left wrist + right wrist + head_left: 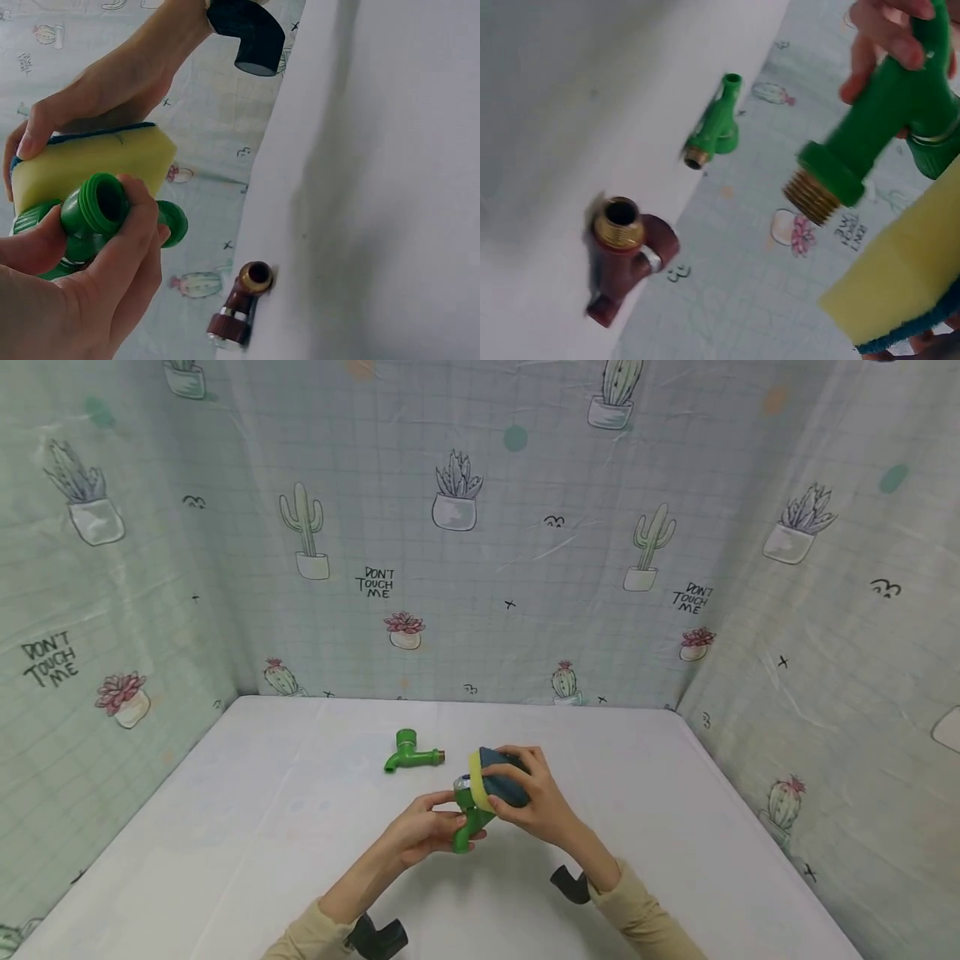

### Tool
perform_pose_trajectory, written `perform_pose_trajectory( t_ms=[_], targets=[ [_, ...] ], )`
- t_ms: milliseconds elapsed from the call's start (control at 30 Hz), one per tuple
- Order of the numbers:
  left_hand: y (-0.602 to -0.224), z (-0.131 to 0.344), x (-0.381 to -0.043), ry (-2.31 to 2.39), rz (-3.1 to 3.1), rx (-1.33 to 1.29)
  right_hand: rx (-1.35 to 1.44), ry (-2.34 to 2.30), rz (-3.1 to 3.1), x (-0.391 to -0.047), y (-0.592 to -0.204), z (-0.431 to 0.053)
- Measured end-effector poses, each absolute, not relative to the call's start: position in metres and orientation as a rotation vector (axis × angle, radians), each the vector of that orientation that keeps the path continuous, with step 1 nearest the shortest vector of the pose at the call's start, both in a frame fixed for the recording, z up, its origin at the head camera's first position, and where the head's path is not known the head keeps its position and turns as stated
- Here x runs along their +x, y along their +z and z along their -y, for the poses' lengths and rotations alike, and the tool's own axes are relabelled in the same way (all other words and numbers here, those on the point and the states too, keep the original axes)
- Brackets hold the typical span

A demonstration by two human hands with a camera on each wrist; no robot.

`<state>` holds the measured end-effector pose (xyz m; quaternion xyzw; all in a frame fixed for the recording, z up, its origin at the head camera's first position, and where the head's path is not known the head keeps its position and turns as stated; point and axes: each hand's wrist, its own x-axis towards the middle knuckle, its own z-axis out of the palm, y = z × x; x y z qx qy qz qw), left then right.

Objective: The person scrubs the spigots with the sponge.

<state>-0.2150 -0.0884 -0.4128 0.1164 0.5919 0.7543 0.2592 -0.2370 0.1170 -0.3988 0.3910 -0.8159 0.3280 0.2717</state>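
My left hand [427,831] holds a green plastic tap [467,827] from below, its thumb and fingers curled round the body. In the left wrist view, the tap's open threaded spout [97,206] faces the camera. My right hand [543,802] grips a two-layer sponge [477,781], yellow foam with a dark blue scouring side. The foam lies against the tap's top end, beside its grey-silver cap [462,783]. A brass threaded inlet [811,196] sticks out of the held tap in the right wrist view.
A second green tap [408,757] lies on the white table [300,785], beyond the hands. A brown tap [619,262] with a brass thread lies near it, hidden in the head view. Black curved wrist mounts [572,885] sit at both wrists. Cactus-print sheeting [495,568] surrounds the table.
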Motion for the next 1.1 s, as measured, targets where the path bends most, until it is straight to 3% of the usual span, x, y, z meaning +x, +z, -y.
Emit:
perform_pose_trajectory(
  t_ms=[333,733,1100],
  targets=[
    [-0.413,0.096,-0.221,2.096,-1.446,0.228,1.005,0.681,2.205,-0.236,-0.415,-0.132],
    [-0.408,0.149,-0.236,1.936,-1.735,0.219,0.924,0.719,2.267,-0.230,-0.418,-0.173],
    [-0.425,0.178,-0.253,1.964,-1.804,-0.039,0.893,0.746,2.279,-0.230,-0.421,-0.187]
  ],
)
